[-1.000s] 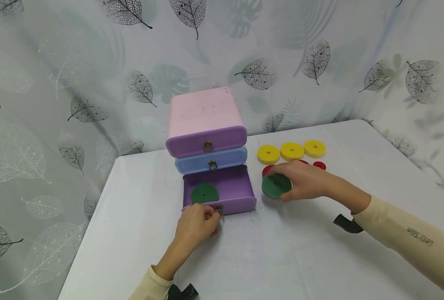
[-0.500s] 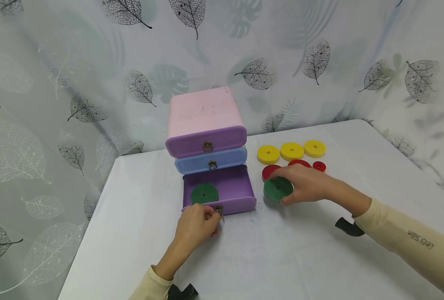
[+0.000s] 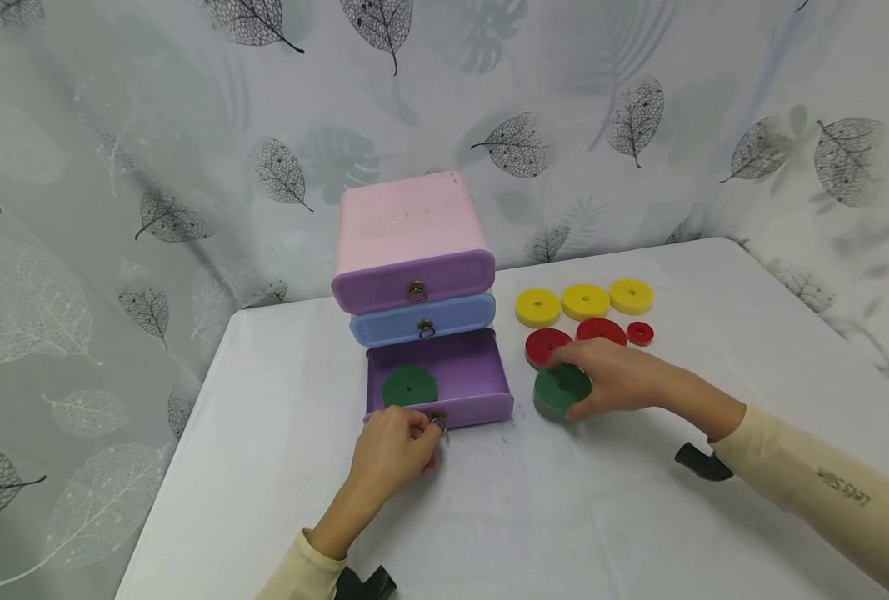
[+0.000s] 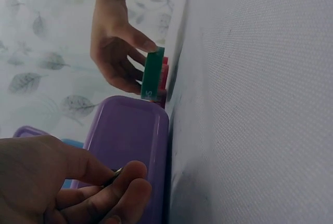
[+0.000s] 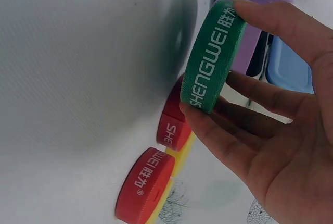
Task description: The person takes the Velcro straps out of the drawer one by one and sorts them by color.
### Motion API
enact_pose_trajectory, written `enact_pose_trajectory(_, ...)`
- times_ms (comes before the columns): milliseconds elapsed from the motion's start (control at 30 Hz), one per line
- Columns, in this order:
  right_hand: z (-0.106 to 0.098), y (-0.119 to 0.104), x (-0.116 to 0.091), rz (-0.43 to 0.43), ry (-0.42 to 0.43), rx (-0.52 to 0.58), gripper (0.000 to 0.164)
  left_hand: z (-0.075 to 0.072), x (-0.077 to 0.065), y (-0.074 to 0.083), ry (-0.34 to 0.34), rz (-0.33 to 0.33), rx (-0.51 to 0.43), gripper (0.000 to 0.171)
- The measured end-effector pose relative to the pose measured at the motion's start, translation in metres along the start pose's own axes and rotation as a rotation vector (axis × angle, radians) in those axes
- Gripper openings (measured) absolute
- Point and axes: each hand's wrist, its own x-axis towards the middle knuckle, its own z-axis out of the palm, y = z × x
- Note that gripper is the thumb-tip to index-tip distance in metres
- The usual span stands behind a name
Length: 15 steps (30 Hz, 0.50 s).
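Note:
My right hand (image 3: 618, 379) grips a green roll of tape (image 3: 562, 390) by its rim, thumb on one side and fingers on the other. White lettering runs along the roll's edge in the right wrist view. The roll is low over the table, right of the open bottom drawer (image 3: 481, 408); whether it touches the cloth I cannot tell. With thumb and fingertips, my left hand (image 3: 392, 446) pinches the metal ring pull (image 4: 115, 175) on that purple drawer's front. Another green roll (image 3: 410, 387) lies flat in the drawer's left part.
Behind the held roll lie two red rolls (image 3: 601, 330) and a smaller red ring (image 3: 640, 333). Farther back, yellow rolls (image 3: 585, 301) form a row. Above the open drawer, the pink cabinet (image 3: 414, 217) has a blue drawer (image 3: 423, 321) and a purple top drawer (image 3: 414, 282).
My right hand has moved slightly right and toward the table's front with the green roll, uncovering more of the red rolls. The left hand stays at the drawer's ring.

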Motion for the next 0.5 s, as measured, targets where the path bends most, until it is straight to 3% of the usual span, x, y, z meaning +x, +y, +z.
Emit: enact_pose_trajectory(500,0.0104,0.0054,0.0021,0.019,-0.027,-0.012,0.068,0.0012,-0.0003,-0.0002,-0.002,-0.007,-0.005,0.029)
